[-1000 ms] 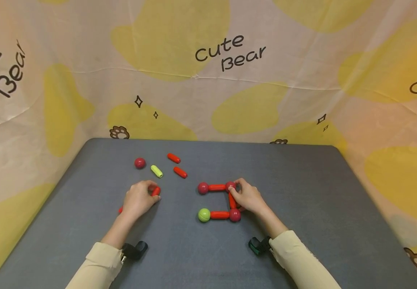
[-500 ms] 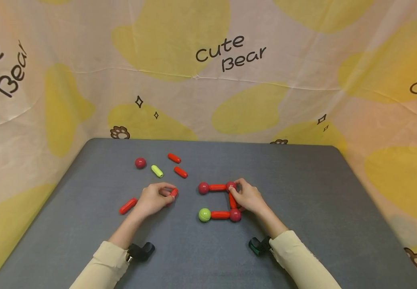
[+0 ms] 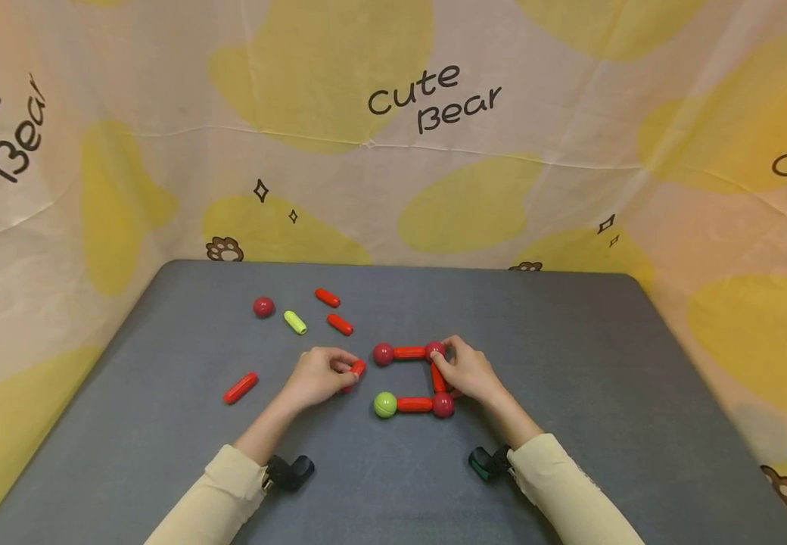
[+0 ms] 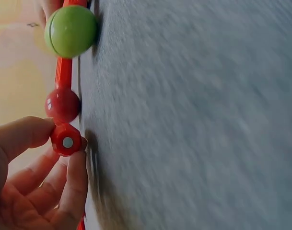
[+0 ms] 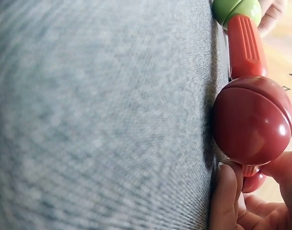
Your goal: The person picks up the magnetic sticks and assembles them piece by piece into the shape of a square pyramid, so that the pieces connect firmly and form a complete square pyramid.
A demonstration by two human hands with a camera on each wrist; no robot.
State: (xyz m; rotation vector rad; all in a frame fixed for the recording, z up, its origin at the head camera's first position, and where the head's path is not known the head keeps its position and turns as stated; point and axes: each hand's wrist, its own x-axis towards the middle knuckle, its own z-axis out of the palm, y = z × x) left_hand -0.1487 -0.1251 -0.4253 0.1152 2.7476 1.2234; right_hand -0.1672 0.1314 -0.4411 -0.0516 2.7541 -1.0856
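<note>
My left hand (image 3: 321,376) pinches a short red rod (image 3: 358,369) between thumb and fingertips, just left of a joined ball-and-rod shape. In the left wrist view the end of this rod (image 4: 67,142) faces the camera with a pale round dot. The shape has three red balls, a green ball (image 3: 385,404) and three red rods, with its left side open. At its right side my right hand (image 3: 470,371) pinches the upright red rod (image 3: 438,378), near the upper red ball (image 3: 435,351). A near red ball (image 5: 253,120) partly covers that grip in the right wrist view.
Loose pieces lie on the grey table (image 3: 570,341) to the left: a red ball (image 3: 263,306), a lime green rod (image 3: 295,322), two red rods behind, and another red rod (image 3: 240,388) nearer. A patterned cloth (image 3: 339,174) rises behind the table.
My left hand has moved right with the red rod, closer to the joined shape, uncovering the loose red rod at the left. The right hand and the shape have stayed put.
</note>
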